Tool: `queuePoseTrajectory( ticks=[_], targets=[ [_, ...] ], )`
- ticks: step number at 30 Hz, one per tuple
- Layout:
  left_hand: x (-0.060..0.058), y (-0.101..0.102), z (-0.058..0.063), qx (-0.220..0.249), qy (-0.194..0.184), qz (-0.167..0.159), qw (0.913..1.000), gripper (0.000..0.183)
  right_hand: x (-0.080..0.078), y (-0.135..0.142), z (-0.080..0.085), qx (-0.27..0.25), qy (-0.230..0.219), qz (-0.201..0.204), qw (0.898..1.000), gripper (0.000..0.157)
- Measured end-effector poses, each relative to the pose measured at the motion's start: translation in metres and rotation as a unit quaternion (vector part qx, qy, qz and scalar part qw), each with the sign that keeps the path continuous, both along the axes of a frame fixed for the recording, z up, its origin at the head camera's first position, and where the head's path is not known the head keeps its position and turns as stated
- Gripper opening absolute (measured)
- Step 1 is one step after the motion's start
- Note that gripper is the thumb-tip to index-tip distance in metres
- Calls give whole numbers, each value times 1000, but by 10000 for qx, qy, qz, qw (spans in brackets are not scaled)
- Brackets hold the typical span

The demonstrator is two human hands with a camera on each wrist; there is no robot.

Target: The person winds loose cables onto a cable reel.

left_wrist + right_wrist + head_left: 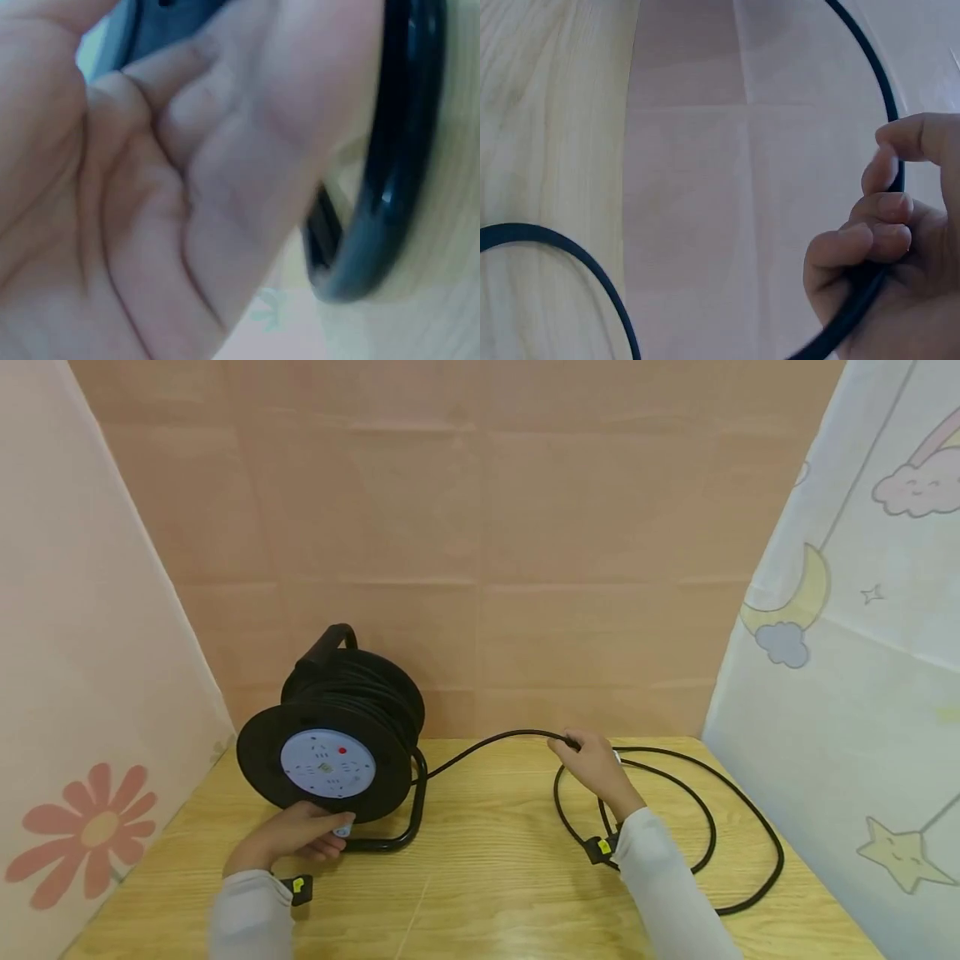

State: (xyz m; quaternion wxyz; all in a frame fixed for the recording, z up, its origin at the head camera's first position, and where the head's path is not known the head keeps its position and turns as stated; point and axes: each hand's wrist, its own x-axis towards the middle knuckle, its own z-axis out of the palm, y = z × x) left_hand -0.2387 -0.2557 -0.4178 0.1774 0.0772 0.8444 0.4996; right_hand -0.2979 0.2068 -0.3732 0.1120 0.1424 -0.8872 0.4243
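Cable reel (341, 714) stands on the desk (480, 877), left side, its front face turned toward the wearer and leaning slightly. Round pale socket panel (327, 762) at the centre of the face, one red dot near its upper right; carrying handle (321, 647) on top; black tubular stand (375, 844) below. Left hand (296, 833) at the lower edge of the face, thumb and bent fingers pinching a small pale knob (344, 830); left wrist view blurred, palm and bent fingers filling much of it, stand tube alongside. Right hand (596, 768) well apart from the reel, fingers curled round the black cable (517, 732); grip confirmed in the right wrist view. Cable arches from the reel's right side to this hand; further loops lie on the desk at right, beside the right forearm. Pinkish backdrop (480, 568) behind the desk.
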Motion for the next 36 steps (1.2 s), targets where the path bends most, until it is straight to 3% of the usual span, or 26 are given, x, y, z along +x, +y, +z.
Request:
queuePoseTrajectory(
  ticks=[4, 9, 15, 21, 26, 36],
  targets=[
    [-3, -5, -4, 100, 40, -43, 9999, 51, 0, 9, -7, -44, 196, -30, 9998, 42],
    [-5, -5, -8, 101, 156, 24, 9998, 50, 2, 13, -17, -199, 134, -330, 9992, 47],
    [-5, -10, -12, -214, 453, 401, 9979, 47, 5, 13, -22, -313, 39, -359, 9989, 30],
    [-1, -18, -10, -645, 585, 898, 9922, 46, 9, 3, -22, -266, 84, -237, 9993, 25],
    [4, -26, -8, -1102, 670, 1313, 9829, 48, 7, -8, -23, -190, 163, -64, 9997, 23],
    [11, -40, 3, -2176, 1222, 1542, 9560, 50, 6, -27, -27, -110, 135, 313, 9994, 18]
  ],
)
